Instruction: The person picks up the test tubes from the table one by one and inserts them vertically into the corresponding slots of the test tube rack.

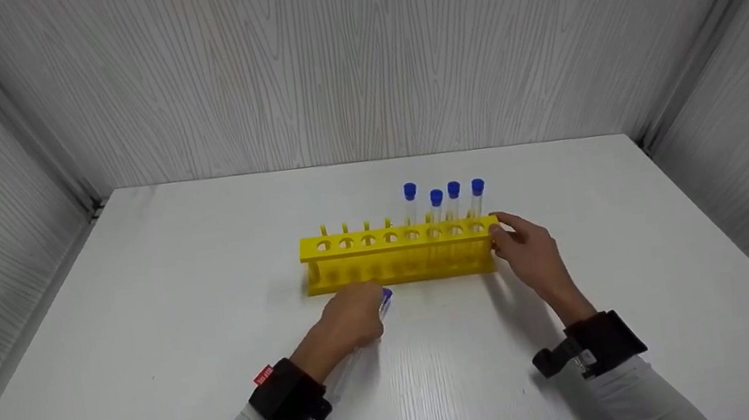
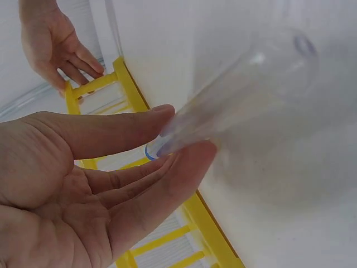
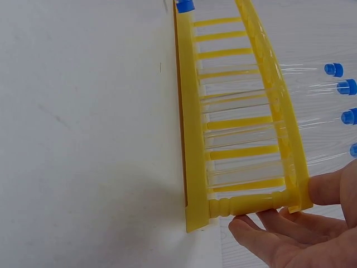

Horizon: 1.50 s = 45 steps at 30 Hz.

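A yellow test tube rack (image 1: 365,249) stands on the white table, with several clear test tubes (image 3: 245,137) upright in its right-hand holes. Their blue caps (image 1: 453,189) rise above the top bar. My right hand (image 1: 531,257) grips the rack's right end, thumb at the top bar and fingers around the end post. In front of the rack, my left hand (image 1: 353,315) pinches another clear test tube (image 2: 240,84) between thumb and fingers. This tube lies at a slant, its blue cap end toward the rack and its rounded bottom toward me.
The holes in the rack's left half hold no tubes. Grey wood-grain panels (image 1: 339,61) enclose the white table (image 1: 172,282) at the back and both sides. Each wrist wears a black strap with a camera.
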### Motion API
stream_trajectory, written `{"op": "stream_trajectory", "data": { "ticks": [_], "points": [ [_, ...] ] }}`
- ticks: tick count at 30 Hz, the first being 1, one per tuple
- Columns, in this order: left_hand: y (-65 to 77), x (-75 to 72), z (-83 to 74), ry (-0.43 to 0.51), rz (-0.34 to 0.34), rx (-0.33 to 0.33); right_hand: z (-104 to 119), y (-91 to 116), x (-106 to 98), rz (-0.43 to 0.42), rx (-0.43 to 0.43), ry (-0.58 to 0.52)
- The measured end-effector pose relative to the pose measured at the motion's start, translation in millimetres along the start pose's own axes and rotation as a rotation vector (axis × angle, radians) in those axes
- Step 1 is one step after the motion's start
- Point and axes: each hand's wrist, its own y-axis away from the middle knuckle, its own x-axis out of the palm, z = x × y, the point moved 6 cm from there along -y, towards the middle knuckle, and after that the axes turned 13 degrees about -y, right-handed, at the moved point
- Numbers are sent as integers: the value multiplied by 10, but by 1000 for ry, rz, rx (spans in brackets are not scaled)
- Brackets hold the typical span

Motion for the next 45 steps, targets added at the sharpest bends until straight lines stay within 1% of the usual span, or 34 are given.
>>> {"op": "stream_trajectory", "data": {
  "ticks": [2, 5, 8, 11, 16, 22, 25, 29, 33, 39, 45],
  "points": [
    [6, -39, -24, -21, -22, 19, 2, -2, -4, -3, -2, 6],
    [26, -110, -56, -43, -74, 64, 7, 2, 1, -5, -10, 17],
    [55, -182, -76, -39, -114, 104, 15, 11, 14, -4, -17, 20],
    [87, -254, -80, -22, -128, 122, 19, 15, 28, -1, -19, 14],
    [137, -406, -85, -1, -150, 130, 18, 9, 40, 7, -12, 3],
    [178, -611, -124, 24, -161, 120, -2, -9, 40, -1, 18, 16],
    [187, -713, -150, 22, -183, 136, -13, -17, 41, -1, 21, 18],
    [187, -845, -186, 50, -209, 163, -19, -11, 24, -4, 20, 19],
    [167, -972, -196, 88, -229, 160, -8, 0, 15, -2, 14, 19],
    [130, -1160, -195, 141, -284, 149, 3, 5, 10, -5, -18, 14],
    [98, -1304, -167, 233, -366, 144, 1, 1, 30, -15, -3, 5]
  ]
}}
